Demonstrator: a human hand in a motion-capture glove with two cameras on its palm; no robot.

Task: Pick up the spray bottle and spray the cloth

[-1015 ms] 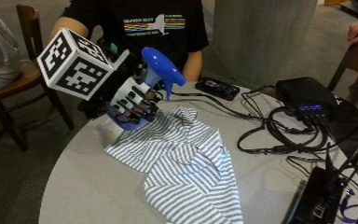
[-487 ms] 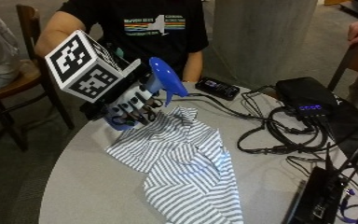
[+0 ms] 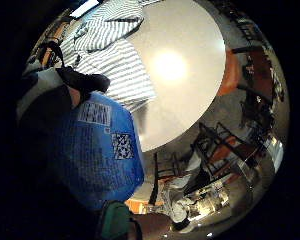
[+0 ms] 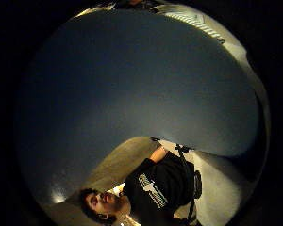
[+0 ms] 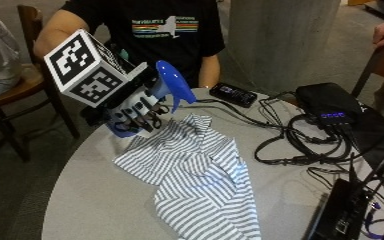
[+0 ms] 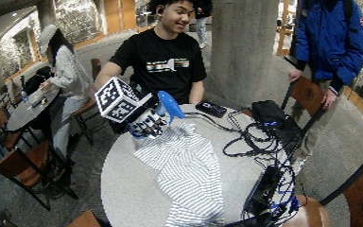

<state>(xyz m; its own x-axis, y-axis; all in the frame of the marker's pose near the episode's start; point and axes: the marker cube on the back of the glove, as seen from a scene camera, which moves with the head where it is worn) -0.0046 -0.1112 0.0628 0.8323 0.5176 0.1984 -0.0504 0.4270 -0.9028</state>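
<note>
Bottle barely shifted, right hand gripping it above cloth; palm view alone shows label.

**Clutter on and around the round table**

A black phone is lying at the far edge of the grey round table. To its right a black box is sitting with blue lights glowing, and black cables are looping across the tabletop from it. A second black device is resting at the near right edge. A wooden chair is standing to the left of the table, and a concrete pillar is rising behind it.
</note>
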